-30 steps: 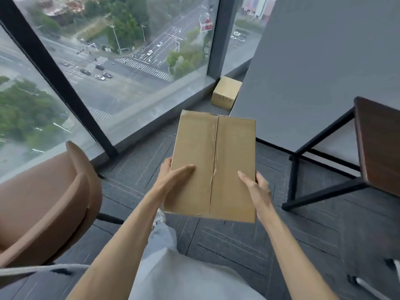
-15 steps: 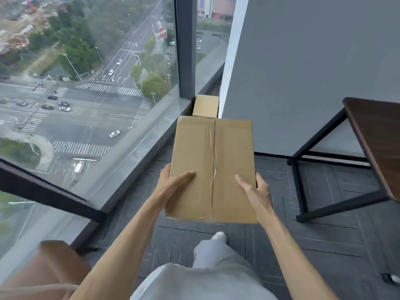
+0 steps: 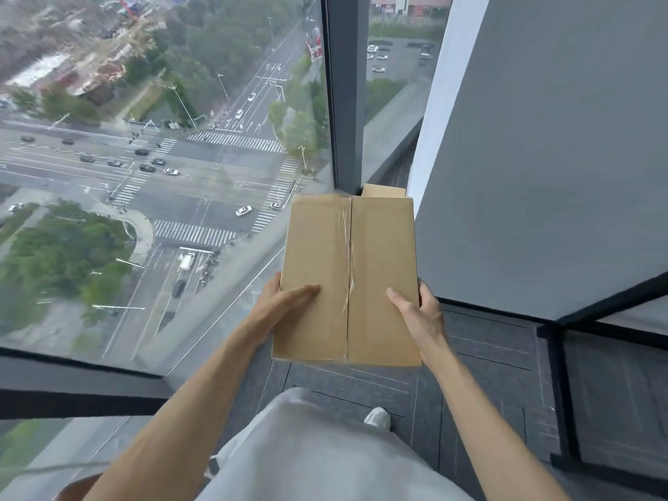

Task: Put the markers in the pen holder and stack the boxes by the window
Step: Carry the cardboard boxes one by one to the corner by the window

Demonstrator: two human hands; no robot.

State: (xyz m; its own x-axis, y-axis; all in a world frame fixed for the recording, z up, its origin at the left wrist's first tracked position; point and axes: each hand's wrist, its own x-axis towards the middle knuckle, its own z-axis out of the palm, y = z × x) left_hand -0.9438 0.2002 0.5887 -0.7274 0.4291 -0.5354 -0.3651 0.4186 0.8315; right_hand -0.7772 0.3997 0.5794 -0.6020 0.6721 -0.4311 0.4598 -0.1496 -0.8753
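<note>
Currently, left hand (image 3: 285, 301) and right hand (image 3: 415, 312) clasp the cardboard box (image 3: 347, 276) at opposite edges, thumbs on top, holding it level for stacking on the second box (image 3: 383, 190) ahead.

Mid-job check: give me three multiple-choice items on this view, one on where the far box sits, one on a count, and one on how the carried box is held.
1. Where is the far box?
A. On a desk.
B. In the corner where the window meets the grey wall, beyond the carried box.
C. On top of the carried box.

2. How many cardboard boxes show?
A. One.
B. Two.
C. Four.

3. How is the carried box held?
A. By the left hand only.
B. Set down, no hand on it.
C. By both hands, one at each side.

Answers:
1 B: only its top peeks out past the carried box, at the foot of the window frame.
2 B: the carried one and the far one.
3 C: the left hand and right hand grip its sides, thumbs on top.
</note>
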